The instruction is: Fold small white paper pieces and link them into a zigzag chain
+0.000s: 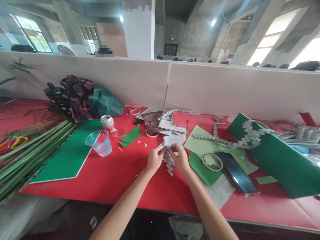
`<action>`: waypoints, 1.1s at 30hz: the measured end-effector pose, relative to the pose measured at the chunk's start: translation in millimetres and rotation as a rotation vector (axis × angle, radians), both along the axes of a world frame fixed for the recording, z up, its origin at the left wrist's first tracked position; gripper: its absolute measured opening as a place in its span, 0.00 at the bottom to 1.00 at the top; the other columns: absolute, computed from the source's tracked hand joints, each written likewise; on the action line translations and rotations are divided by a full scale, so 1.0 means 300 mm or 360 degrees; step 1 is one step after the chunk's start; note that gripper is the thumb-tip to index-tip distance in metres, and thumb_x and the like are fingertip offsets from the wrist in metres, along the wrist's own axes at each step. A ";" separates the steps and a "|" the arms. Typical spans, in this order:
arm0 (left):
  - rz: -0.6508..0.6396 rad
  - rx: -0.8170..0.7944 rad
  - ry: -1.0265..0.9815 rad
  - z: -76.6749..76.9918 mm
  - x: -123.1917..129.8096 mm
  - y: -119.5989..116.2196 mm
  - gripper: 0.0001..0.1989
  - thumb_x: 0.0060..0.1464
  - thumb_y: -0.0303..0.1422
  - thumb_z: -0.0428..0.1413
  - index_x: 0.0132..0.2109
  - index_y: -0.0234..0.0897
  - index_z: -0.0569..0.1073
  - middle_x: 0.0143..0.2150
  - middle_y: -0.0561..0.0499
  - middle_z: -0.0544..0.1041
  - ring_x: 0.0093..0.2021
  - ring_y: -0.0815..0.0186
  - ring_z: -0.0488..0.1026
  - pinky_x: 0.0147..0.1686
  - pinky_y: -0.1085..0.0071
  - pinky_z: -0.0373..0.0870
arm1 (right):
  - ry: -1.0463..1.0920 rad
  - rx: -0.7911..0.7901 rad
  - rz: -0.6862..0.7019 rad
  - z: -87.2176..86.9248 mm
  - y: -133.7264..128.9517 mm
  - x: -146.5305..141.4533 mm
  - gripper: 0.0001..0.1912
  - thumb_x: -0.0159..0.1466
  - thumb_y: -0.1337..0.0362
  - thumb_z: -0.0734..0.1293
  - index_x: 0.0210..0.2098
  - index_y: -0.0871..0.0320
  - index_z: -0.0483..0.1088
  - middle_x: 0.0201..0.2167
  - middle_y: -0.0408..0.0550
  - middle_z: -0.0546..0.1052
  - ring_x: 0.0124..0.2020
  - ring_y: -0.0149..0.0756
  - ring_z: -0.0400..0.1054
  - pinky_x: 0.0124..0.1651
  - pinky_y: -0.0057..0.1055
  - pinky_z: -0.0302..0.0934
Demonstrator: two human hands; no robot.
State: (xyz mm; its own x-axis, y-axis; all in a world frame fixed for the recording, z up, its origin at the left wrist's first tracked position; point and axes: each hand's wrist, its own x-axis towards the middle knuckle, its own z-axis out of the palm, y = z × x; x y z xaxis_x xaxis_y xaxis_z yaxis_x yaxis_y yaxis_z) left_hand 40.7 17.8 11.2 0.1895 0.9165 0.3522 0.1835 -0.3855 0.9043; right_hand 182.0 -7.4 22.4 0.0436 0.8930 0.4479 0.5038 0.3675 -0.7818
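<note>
Both hands meet over the red tabletop (120,186), pinching the upper end of a zigzag folded-paper chain (169,166). My left hand (156,159) closes thumb and fingertips on it from the left. My right hand (180,159) grips it from the right, fingers bent. The chain's lower end hangs below the fingers; the exact fold between the fingertips is too small to make out. Printed paper sheets (180,138) lie just beyond the hands. A finished-looking longer paper chain (246,141) stretches over green paper to the right. Beside my right hand, red scissor-like handles (188,155) are partly hidden.
At left stand a plastic cup (102,146), a can (108,122) and long green leaves (45,146) on a green board (70,160). To the right are a tape roll (220,163), a phone (237,173) and an upright green board (282,163). A white partition (140,80) borders the back.
</note>
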 end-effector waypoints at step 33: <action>0.0239 0.0550 0.0316 -0.041 0.004 0.004 0.10 0.57 0.30 0.52 0.44 0.35 0.74 0.40 0.42 0.79 0.37 0.61 0.77 0.39 0.66 0.74 | -0.0012 -0.0049 -0.0029 -0.001 -0.004 -0.009 0.10 0.63 0.58 0.59 0.31 0.57 0.65 0.28 0.44 0.73 0.29 0.32 0.67 0.33 0.28 0.59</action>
